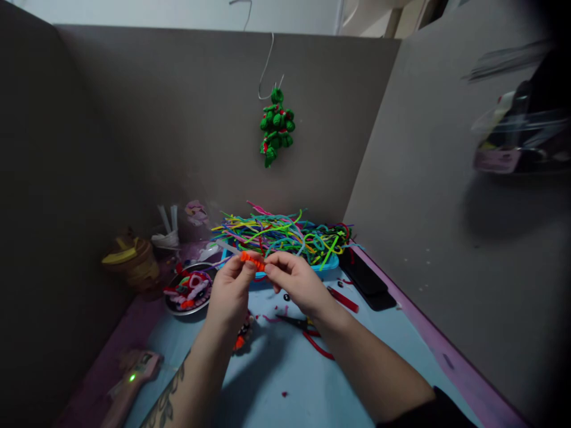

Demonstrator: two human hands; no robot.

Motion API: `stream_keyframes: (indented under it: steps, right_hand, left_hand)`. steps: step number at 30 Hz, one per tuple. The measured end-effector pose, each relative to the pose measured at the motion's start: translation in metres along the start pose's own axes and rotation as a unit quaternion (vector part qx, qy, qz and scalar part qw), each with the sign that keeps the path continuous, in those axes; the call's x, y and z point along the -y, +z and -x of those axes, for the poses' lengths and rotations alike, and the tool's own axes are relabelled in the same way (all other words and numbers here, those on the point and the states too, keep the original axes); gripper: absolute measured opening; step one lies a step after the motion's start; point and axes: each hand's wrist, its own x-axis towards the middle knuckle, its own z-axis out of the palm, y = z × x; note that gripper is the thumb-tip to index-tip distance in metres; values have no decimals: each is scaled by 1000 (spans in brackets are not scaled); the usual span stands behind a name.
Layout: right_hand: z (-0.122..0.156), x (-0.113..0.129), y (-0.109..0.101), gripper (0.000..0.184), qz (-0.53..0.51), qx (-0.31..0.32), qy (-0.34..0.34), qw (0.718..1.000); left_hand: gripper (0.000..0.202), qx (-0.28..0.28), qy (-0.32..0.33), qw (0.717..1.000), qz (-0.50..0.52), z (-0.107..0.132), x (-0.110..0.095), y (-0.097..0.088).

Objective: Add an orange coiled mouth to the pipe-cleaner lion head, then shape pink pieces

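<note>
Both hands meet above the middle of the bench [267,404]. The left hand [232,290] pinches the orange pipe cleaner [252,260] between thumb and fingertips. The right hand [298,280] is closed on its right end. The piece looks coiled round a pale stick [224,245] that pokes out to the far left.

Just beyond the hands lies a blue tray [327,269] heaped with coloured pipe cleaners [285,233]. A metal bowl [185,311] of fuzzy bits sits left of the left hand, with a yellow-lidded cup [131,261] further left. Red-handled pliers [312,336] lie on the bench below the right wrist, and a black phone [368,280] lies to the right. A pink glue gun [131,375] rests at the near left, a green light showing on it. A green ornament [276,128] hangs on the far wall.
</note>
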Motion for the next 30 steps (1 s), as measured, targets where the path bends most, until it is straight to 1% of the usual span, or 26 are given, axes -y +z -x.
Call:
stream_keyframes:
  steps: [4, 7, 10, 15, 18, 21, 24, 27, 30]
  right_hand:
    - [0, 0, -1, 21, -29, 15, 8, 999]
    - [0, 2, -2, 19, -36, 17, 11, 999]
    - [2, 5, -1, 18, -20, 26, 4, 999]
    - [3, 10, -1, 17, 25, 26, 5, 999]
    - [4, 11, -1, 16, 28, 24, 7, 999]
    - [3, 10, -1, 15, 19, 19, 17, 999]
    - [2, 8, 0, 14, 12, 18, 21, 1000]
    - [1, 6, 1, 11, 9, 21, 22, 1000]
    - [1, 5, 1, 8, 19, 14, 30, 999]
  left_hand:
    - [34, -5, -15, 1000, -1, 1, -1, 2]
    - [36, -18, -22, 1000, 8, 2, -3, 6]
    - [36, -31, -30, 999, 20, 3, -7, 9]
    - [38, -35, -46, 998, 25, 4, -7, 10]
    - [37, -32, -31, 999, 6, 3, -4, 6]
    - [32, -14, 1, 999, -30, 3, -1, 0]
    - [29, 11, 28, 996, -82, 4, -5, -2]
    - [31, 21, 42, 991, -129, 5, -10, -1]
    - [31, 21, 43, 989, -138, 4, -11, -1]
